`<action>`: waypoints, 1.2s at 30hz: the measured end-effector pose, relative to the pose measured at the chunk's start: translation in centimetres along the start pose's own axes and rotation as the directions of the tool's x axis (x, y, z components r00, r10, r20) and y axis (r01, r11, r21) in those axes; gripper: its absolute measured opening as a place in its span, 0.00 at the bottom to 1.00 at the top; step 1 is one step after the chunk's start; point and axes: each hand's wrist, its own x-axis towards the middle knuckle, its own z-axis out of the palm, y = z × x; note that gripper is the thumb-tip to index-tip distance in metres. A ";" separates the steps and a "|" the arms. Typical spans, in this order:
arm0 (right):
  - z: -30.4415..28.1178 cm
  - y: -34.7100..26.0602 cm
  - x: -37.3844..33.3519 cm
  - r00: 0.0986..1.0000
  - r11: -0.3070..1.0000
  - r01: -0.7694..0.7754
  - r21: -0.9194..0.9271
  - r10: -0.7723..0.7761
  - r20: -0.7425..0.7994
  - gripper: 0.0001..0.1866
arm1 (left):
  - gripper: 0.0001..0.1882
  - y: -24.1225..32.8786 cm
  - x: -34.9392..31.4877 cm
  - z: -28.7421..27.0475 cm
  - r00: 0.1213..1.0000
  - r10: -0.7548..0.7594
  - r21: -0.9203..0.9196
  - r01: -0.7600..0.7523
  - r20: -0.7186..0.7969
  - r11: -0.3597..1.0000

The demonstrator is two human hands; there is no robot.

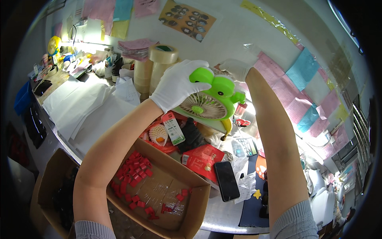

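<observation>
A green frog-shaped desk fan (pixel 223 103), with two bulging eyes and a round grille, is raised above the cluttered table. My left hand (pixel 177 83), in a white glove, grips it by the frog's left eye, thumb across the front and fingers over the top. Behind the fan's upper right side is my right hand (pixel 235 69), also partly covered in white. Its fingers are mostly hidden, so I cannot tell whether they grip the fan. Below the fan lie a red snack bag (pixel 203 159) and a tagged red-and-white packet (pixel 172 128).
A cardboard box (pixel 159 227) with small red plastic pieces (pixel 133 171) stands in front. A black phone (pixel 227 181) lies to its right, near a calculator (pixel 247 146). Rolls of clear tape (pixel 162 55) are stacked behind my left hand. White paper sheets (pixel 79 105) cover the left side.
</observation>
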 end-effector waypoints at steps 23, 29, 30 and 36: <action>0.0 -0.8 -0.5 0.980 0.968 0.179 -0.175 -0.160 0.119 0.22 | 0.28 0.4 0.0 -0.5 0.999 -0.004 0.031 0.003 0.035 1.000; 1.0 -1.1 -0.8 0.978 0.974 0.197 -0.116 -0.187 0.088 0.20 | 0.27 0.0 0.0 -0.6 1.000 0.021 0.023 -0.021 0.006 1.000; 1.0 -1.1 -1.1 0.980 0.974 0.193 -0.121 -0.186 0.071 0.20 | 0.27 0.0 0.1 -0.5 1.000 0.021 0.017 -0.021 0.003 1.000; -1.3 0.7 3.2 0.996 0.994 0.085 -0.074 -0.088 -0.030 0.15 | 0.27 0.3 0.3 0.1 0.999 0.047 0.050 -0.046 -0.011 0.998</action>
